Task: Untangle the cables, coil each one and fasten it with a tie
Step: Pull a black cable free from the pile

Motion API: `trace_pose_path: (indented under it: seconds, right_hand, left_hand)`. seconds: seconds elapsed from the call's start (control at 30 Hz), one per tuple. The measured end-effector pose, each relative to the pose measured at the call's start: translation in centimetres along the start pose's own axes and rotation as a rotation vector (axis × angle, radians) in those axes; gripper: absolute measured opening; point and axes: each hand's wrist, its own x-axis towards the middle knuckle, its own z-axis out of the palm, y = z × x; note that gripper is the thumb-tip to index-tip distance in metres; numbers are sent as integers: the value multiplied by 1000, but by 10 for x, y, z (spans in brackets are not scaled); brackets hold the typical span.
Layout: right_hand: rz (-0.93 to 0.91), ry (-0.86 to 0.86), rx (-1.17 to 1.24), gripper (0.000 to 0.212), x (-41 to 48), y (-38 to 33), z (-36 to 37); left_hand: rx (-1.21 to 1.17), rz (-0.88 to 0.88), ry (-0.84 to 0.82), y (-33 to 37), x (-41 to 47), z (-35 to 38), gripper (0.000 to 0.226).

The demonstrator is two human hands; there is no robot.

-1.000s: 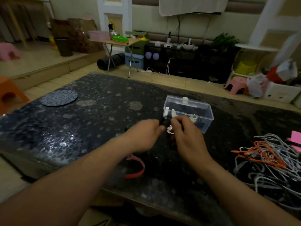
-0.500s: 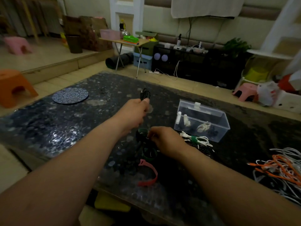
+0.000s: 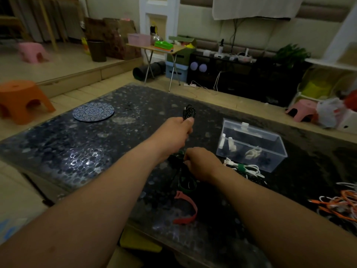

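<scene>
My left hand (image 3: 176,130) grips a folded black speckled cable (image 3: 189,112), whose loop sticks up past my thumb above the dark table (image 3: 77,151). My right hand (image 3: 201,163) is lower and nearer, fingers curled down on dark cable and a green tie (image 3: 185,183) on the table. A red tie (image 3: 186,209) lies curved in front of it. A white coiled cable with a green tie (image 3: 245,169) lies to the right. A tangle of orange and white cables (image 3: 340,206) sits at the right edge.
A clear plastic box (image 3: 251,144) with small white pieces stands right of my hands. A round patterned mat (image 3: 93,111) lies at the table's far left. An orange stool (image 3: 21,99) stands on the floor to the left, a folding table (image 3: 164,49) behind.
My hands, together by the box a second ago, have parted: the left lifted the black cable up and away, the right dropped to the ties on the table. The view shifted left.
</scene>
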Motion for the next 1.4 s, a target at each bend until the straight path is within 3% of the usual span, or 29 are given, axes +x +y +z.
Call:
trace_pose_path:
  seconds: [0.1, 0.2, 0.33, 0.53, 0.83, 1.03, 1.17, 1.4]
  right_hand:
    - [60, -38, 114, 19, -12, 5, -4]
    - [179, 61, 469, 25, -49, 22, -24]
    - [372, 110, 1032, 28, -109, 51, -39]
    - [411, 175, 1427, 29, -154, 79, -24]
    - [463, 220, 1734, 23, -173, 94, -25]
    - [449, 329, 1523, 22, -179, 97, -22]
    - [496, 367, 1515, 27, -182, 101, -24]
    - [426, 222, 1944, 14, -193, 105, -44]
  left_hand:
    - [40, 8, -15, -2, 1, 5, 38]
    - [130, 28, -33, -8, 2, 19, 35]
    - [150, 1, -274, -18, -8, 65, 27]
    - [167, 25, -393, -13, -20, 115, 32]
    - [64, 13, -539, 2, -22, 144, 18]
    - [36, 9, -485, -1, -21, 159, 18]
    - [36, 38, -473, 0, -25, 160, 21]
    - [186, 146, -570, 5, -31, 146, 29]
